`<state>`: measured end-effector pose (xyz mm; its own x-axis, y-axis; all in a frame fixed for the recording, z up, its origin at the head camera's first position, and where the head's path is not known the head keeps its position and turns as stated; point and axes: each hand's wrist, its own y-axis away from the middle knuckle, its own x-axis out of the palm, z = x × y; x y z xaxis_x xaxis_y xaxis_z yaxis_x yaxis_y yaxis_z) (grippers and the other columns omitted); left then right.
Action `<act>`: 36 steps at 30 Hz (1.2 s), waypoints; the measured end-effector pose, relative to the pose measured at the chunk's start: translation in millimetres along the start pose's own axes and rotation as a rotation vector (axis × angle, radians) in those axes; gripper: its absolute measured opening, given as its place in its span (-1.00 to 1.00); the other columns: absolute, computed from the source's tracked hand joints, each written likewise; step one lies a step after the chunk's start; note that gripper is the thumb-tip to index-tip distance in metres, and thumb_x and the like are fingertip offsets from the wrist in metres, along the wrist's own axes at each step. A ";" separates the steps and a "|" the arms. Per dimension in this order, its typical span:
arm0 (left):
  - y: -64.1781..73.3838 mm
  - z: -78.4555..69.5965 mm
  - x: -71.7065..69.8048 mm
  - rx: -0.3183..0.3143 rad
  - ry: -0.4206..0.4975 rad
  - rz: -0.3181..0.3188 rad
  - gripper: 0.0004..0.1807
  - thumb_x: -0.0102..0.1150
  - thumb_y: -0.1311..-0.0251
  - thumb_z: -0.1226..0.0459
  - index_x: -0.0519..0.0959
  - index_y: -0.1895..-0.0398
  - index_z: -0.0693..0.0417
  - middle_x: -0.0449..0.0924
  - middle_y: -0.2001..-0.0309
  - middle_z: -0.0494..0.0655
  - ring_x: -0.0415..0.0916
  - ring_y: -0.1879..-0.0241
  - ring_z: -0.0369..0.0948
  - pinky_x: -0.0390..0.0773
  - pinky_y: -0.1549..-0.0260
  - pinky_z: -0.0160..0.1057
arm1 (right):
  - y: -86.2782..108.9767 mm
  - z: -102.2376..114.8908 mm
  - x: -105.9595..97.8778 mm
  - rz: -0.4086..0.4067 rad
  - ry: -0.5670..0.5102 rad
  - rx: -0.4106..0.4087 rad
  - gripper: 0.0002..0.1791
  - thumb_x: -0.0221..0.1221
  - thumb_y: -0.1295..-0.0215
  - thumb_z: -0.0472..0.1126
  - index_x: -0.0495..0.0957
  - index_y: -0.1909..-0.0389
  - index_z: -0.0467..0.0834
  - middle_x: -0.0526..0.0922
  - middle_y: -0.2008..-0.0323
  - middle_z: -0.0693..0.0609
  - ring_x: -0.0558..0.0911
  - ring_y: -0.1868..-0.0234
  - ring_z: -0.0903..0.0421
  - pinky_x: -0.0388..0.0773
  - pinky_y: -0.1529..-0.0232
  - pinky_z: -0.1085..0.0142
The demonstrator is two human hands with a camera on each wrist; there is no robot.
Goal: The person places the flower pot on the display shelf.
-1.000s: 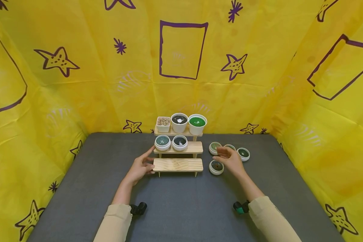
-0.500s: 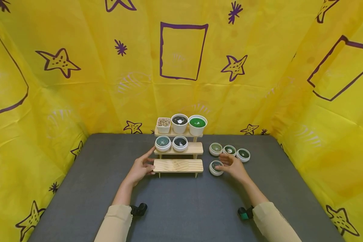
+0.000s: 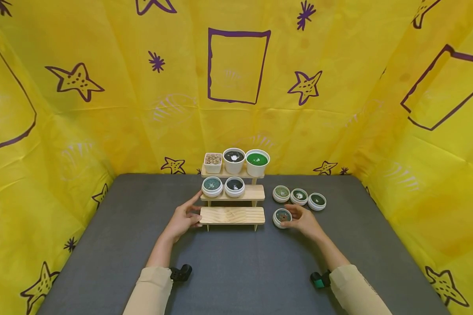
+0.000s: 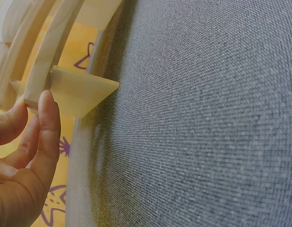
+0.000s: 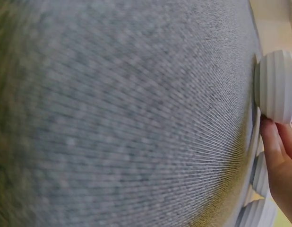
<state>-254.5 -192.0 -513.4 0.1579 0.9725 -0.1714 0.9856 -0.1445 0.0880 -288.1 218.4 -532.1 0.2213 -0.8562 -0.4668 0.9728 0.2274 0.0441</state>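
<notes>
A three-step wooden display stand (image 3: 232, 215) is on the table. My left hand (image 3: 182, 220) pinches the left end of its lowest step, thumb above and a finger below in the left wrist view; the index finger reaches up to the middle step beside a teal-filled pot (image 3: 212, 186). To the right of the stand, my right hand (image 3: 304, 221) holds a small white ribbed pot (image 5: 277, 87) by its right side. Its dark filling shows a brown patch in the head view, and the fingertips are at its lower side in the right wrist view.
Behind the right hand stand three small pots: light green (image 3: 281, 194), dark green (image 3: 298, 196) and another dark green (image 3: 317, 201). The middle step also bears a dark-filled pot (image 3: 234, 186). A square cup (image 3: 213, 162) and two round cups fill the top step. Yellow cloth (image 3: 236, 127) encloses the table.
My right hand has come down from over the back pots to the front pot and now grips it. The left hand has stayed at the stand.
</notes>
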 end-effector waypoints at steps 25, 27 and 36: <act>-0.5 0.0 0.3 -0.010 0.005 -0.002 -0.09 0.06 -0.22 0.61 0.12 -0.55 -0.25 0.39 -0.16 0.43 0.55 0.37 -0.20 0.75 0.28 -0.13 | 3.2 -7.7 3.3 -0.010 -0.020 -0.017 -0.29 0.48 0.00 -0.25 0.48 -0.22 -0.31 0.58 -0.15 -0.30 0.62 -0.14 -0.19 0.54 0.06 0.55; -0.6 -0.2 0.2 -0.007 0.002 -0.001 -0.10 0.06 -0.22 0.61 0.11 -0.55 -0.25 0.40 -0.16 0.44 0.55 0.37 -0.20 0.75 0.28 -0.12 | 3.6 -7.6 3.5 -0.011 -0.030 -0.016 -0.29 0.47 0.00 -0.26 0.47 -0.22 -0.31 0.58 -0.15 -0.31 0.62 -0.14 -0.19 0.54 0.07 0.55; -0.8 0.9 -0.1 0.002 0.003 0.002 -0.10 0.06 -0.21 0.61 0.11 -0.55 -0.23 0.42 -0.15 0.45 0.56 0.36 -0.20 0.75 0.29 -0.13 | 5.4 -3.1 3.9 -0.013 -0.025 -0.011 -0.31 0.47 -0.01 -0.28 0.48 -0.21 -0.33 0.59 -0.14 -0.32 0.62 -0.12 -0.20 0.54 0.10 0.54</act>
<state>-255.3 -192.1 -514.4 0.1594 0.9727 -0.1688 0.9854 -0.1464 0.0867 -282.1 217.7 -536.4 0.2102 -0.8703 -0.4455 0.9749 0.2210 0.0284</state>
